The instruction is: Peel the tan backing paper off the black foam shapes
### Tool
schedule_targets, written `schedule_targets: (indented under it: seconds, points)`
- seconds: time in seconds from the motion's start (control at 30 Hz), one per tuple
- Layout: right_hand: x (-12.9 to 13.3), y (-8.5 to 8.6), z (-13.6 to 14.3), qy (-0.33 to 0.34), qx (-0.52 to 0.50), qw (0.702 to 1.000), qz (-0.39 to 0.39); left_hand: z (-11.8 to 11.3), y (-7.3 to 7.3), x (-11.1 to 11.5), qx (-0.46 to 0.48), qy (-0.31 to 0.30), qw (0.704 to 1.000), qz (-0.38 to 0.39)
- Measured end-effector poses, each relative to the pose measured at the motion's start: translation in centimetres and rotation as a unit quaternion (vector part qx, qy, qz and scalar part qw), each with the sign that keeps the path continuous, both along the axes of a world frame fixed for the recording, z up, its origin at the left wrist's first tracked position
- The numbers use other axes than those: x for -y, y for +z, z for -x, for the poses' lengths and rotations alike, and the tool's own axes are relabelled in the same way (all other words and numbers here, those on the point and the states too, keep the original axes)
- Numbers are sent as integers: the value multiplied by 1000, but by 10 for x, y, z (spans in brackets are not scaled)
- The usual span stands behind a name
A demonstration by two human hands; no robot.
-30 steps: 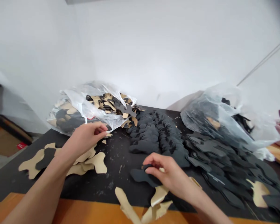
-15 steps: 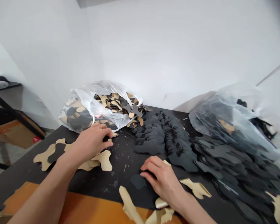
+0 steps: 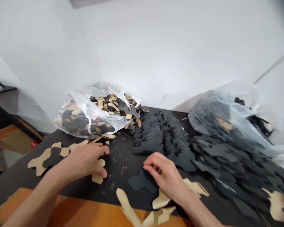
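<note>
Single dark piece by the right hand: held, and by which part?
Cannot be told: the right hand is at the upper end of the dark piece, contact unclear.

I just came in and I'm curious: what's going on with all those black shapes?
A person's left hand is over a flat, tan, partly hidden piece. The right hand is at a flat, black, lobed piece on a dark, flat tabletop; whether it touches is unclear. Beyond the hands, more black pieces overlap in two rows, with a clear plastic bag to their left.
</note>
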State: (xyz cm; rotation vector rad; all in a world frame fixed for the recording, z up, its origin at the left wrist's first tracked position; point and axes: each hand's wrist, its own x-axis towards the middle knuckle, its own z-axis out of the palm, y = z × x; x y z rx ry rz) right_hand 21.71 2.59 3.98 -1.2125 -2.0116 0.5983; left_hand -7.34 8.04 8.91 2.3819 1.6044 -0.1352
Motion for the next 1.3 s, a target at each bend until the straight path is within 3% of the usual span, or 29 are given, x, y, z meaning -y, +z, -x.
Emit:
schedule_targets:
  seconds: [0.13, 0.23, 0.33, 0.5, 0.53, 0.6, 0.67, 0.7, 0.77, 0.83, 0.9, 0.97, 1.07, 1.13, 1.23, 1.3]
  points:
    - [-4, 8, -22, 26, 9, 993, 115, 10, -14, 3, 1, -8, 1000, 5]
    - [-2, 12, -41, 64, 33, 980, 187, 10, -15, 0, 24, -19, 999, 32]
    - [3, 17, -56, 88, 69, 966, 232, 5, -2, -1, 37, -31, 997, 59]
    - [10, 34, -78, 121, 42, 892, 434, -11, 32, 4, 134, -27, 990, 44]
    - [11, 37, -78, 109, 38, 898, 424, -15, 37, 5, 164, -32, 985, 35]
    - [17, 42, -69, 62, 56, 946, 314, -25, 44, 6, 232, -40, 972, 17]
    - [30, 39, -47, 31, 106, 986, 123, -35, 44, 5, 304, -37, 952, 4]
    - [39, 33, -33, 39, 137, 990, 20, -41, 42, 4, 339, -33, 940, 2]
    - [58, 14, -7, 112, 183, 960, -181, -52, 35, 3, 395, -31, 918, 19]
    - [75, -10, 8, 133, 216, 925, -282, -62, 25, 4, 422, -51, 900, 93]
    - [86, -27, 3, 119, 242, 917, -293, -71, 14, 7, 402, -105, 888, 197]
    - [91, -31, -18, 104, 257, 924, -264, -80, 3, 12, 332, -176, 890, 260]
    - [93, -22, -59, 101, 309, 934, -148, -91, -8, 20, 226, -224, 920, 230]
    - [97, -17, -83, 31, 326, 939, -104, -94, -11, 23, 202, -217, 934, 197]
    - [113, -21, -118, -95, 299, 940, -132, -91, -12, 23, 205, -205, 936, 198]
    - [132, -26, -142, -129, 288, 937, -152, -87, -12, 21, 220, -204, 927, 227]
